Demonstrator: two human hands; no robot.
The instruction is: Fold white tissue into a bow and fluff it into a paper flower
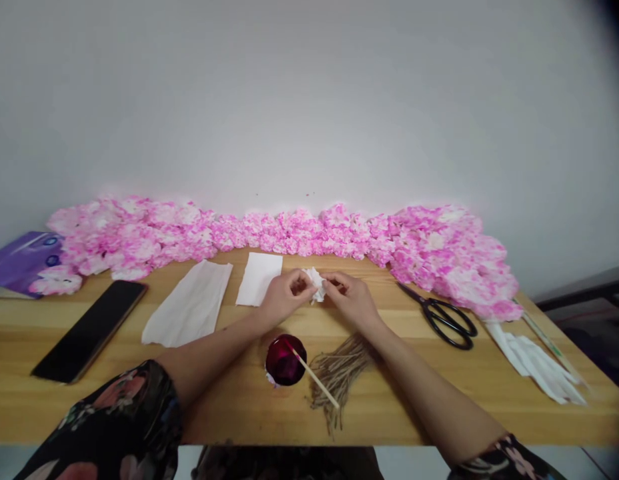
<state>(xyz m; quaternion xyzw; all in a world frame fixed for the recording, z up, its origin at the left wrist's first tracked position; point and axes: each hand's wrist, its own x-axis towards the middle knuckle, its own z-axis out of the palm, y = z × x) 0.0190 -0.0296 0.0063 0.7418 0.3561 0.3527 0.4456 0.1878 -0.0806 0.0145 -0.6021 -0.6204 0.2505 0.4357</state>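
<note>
Between my two hands, above the middle of the table, is a small white paper flower (315, 283) with ruffled edges. My left hand (288, 293) pinches its left side between thumb and forefinger. On the opposite side, the fingertips of my right hand (350, 297) are closed on it too. Just left of my left hand lies a white paper sheet (258, 277). Nearer to me stands a small cup of dark magenta liquid (284, 363), with a thin wooden stick (317, 381) leaning out of it. A bundle of thin brown twine pieces (339, 377) lies beside the cup, partly under my right forearm.
Pink and white paper flowers (299, 233) are heaped in a long row along the wall. On the left are a purple packet (22, 263), a black phone (89, 330) and a tissue sheet (189, 303). Black-handled scissors (445, 320) and white strips (537, 363) lie on the right.
</note>
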